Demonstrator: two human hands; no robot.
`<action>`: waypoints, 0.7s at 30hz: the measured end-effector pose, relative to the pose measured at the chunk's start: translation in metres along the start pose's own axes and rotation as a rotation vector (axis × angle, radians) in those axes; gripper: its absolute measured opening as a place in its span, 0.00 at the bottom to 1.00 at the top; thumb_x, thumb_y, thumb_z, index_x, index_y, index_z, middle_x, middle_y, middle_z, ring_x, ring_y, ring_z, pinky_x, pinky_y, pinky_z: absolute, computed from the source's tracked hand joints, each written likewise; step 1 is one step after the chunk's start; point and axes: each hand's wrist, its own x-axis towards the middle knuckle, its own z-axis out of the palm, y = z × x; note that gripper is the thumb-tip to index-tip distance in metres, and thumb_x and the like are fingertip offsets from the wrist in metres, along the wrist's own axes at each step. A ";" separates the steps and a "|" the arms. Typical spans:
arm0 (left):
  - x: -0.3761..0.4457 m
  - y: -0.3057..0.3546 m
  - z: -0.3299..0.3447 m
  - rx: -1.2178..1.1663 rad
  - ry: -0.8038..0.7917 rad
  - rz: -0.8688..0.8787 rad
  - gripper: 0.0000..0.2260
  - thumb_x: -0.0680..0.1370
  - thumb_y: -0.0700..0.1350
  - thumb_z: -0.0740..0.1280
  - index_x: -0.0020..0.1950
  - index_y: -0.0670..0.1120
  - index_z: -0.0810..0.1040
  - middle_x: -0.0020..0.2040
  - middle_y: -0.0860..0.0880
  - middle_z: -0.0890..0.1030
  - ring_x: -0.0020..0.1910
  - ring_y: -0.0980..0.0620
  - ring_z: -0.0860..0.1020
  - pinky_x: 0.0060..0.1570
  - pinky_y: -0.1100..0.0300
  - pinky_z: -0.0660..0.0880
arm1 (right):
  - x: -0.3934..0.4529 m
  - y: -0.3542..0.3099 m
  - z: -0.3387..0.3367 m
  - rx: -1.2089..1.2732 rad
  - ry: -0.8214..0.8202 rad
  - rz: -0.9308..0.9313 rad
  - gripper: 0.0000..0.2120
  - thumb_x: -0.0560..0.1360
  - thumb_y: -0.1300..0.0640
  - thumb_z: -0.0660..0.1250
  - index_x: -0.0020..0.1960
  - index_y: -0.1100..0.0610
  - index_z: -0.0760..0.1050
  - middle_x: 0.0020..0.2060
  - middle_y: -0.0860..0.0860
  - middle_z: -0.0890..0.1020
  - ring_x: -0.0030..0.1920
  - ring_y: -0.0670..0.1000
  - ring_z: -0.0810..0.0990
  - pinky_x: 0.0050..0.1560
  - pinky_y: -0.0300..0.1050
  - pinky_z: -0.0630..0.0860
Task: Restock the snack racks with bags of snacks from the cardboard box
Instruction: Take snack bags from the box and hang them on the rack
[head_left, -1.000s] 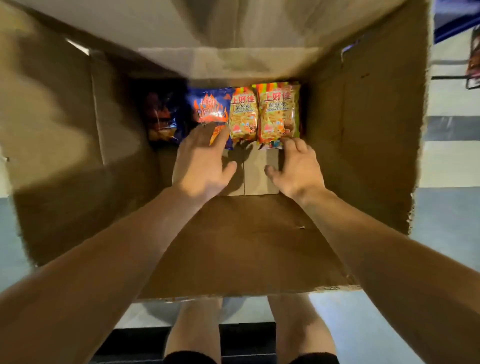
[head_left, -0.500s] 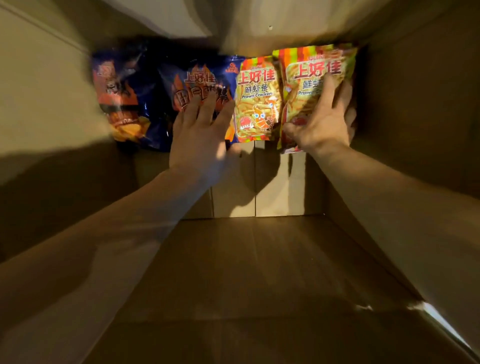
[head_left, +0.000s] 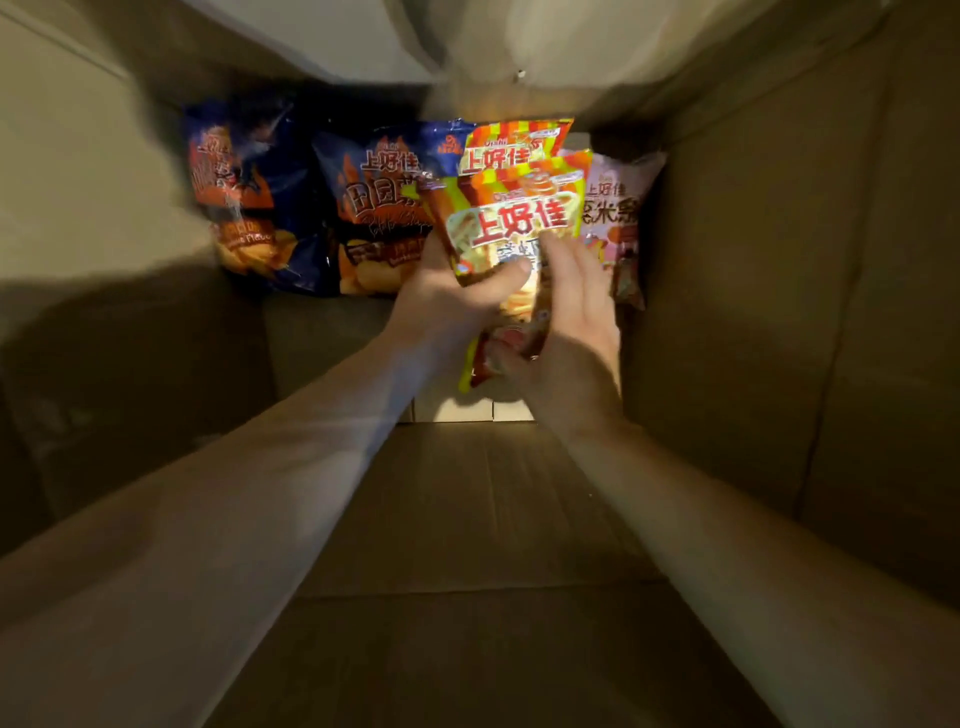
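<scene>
Deep in the cardboard box (head_left: 779, 312), both hands grip one striped prawn cracker bag (head_left: 511, 223): left hand (head_left: 452, 301) thumb curled over its front, right hand (head_left: 576, 332) fingers wrapped round its right edge; dark blue bags (head_left: 363, 208) lie beyond the fingertips

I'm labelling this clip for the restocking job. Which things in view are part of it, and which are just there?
Part of the job:
- striped prawn cracker bag, gripped by left hand and right hand
- second prawn cracker bag
- two dark blue crisp bags
- pink snack bag
- cardboard box

Just there:
- nothing visible
</scene>
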 end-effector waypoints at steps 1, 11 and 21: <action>0.000 0.002 -0.003 -0.003 0.027 -0.011 0.28 0.66 0.53 0.76 0.63 0.46 0.76 0.54 0.56 0.84 0.52 0.60 0.82 0.58 0.59 0.77 | -0.004 -0.005 0.000 0.039 -0.015 -0.016 0.44 0.65 0.50 0.74 0.78 0.56 0.63 0.75 0.56 0.65 0.75 0.56 0.63 0.72 0.56 0.66; 0.026 -0.019 -0.010 0.174 0.132 -0.015 0.31 0.72 0.46 0.78 0.72 0.48 0.70 0.58 0.54 0.82 0.55 0.57 0.81 0.51 0.70 0.78 | 0.065 0.088 -0.001 0.106 0.034 0.454 0.40 0.74 0.45 0.71 0.79 0.56 0.58 0.73 0.55 0.70 0.72 0.55 0.69 0.72 0.41 0.64; 0.040 -0.059 0.030 0.241 0.185 0.095 0.35 0.73 0.46 0.77 0.77 0.48 0.66 0.62 0.56 0.80 0.59 0.62 0.76 0.55 0.75 0.72 | 0.141 0.140 0.040 0.249 0.082 0.764 0.42 0.70 0.45 0.77 0.76 0.55 0.62 0.69 0.53 0.74 0.69 0.56 0.73 0.68 0.54 0.73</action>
